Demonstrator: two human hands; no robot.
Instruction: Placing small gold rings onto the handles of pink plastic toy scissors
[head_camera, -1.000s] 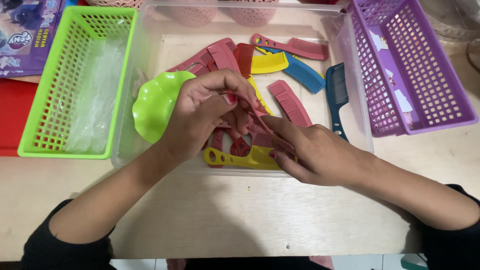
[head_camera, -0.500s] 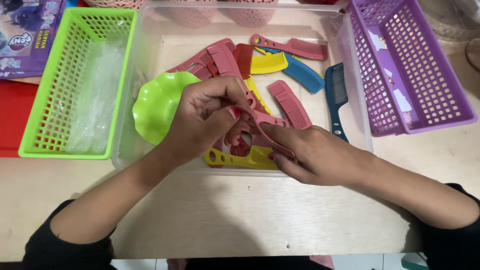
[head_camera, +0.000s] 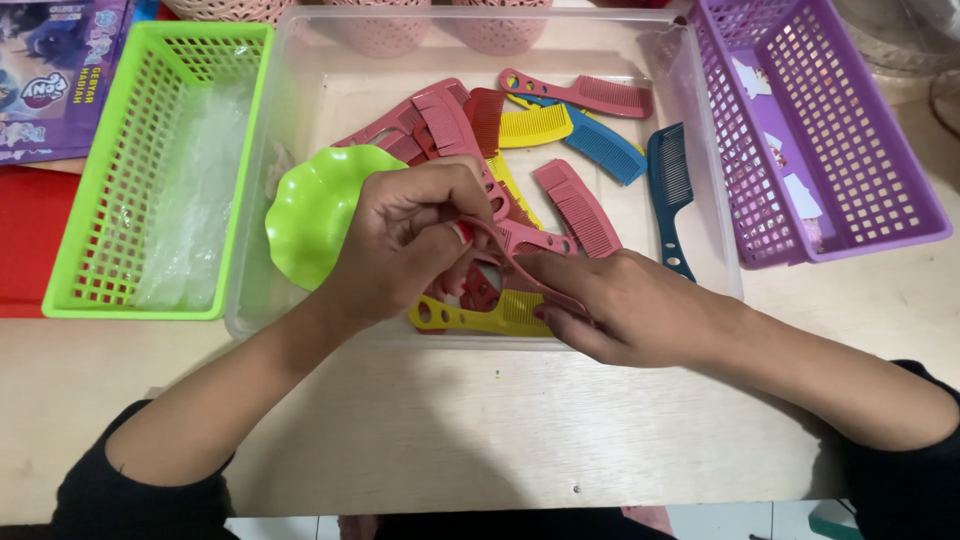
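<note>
A clear plastic bin (head_camera: 706, 180) in the middle of the table holds several combs: pink, red, yellow and blue ones. A dark teal comb (head_camera: 668, 190) lies at the bin's right side and a yellow comb (head_camera: 470, 316) near its front wall. My left hand (head_camera: 405, 240) and my right hand (head_camera: 610, 300) meet over the bin's front part, both gripping a pink comb (head_camera: 520, 262) edge-on between them. A small lime green scalloped dish (head_camera: 312, 210) sits in the bin just left of my left hand.
A green basket (head_camera: 95, 160) with clear plastic wrap in it stands on the left, a purple basket (head_camera: 880, 130) on the right. Pink baskets line the back. A purple printed pack (head_camera: 50, 80) and a red sheet lie far left. The wooden table edge is near me.
Both hands have lifted the pink comb slightly and turned it edge-on; my left fingers have shifted along it. The bin's other contents have not moved.
</note>
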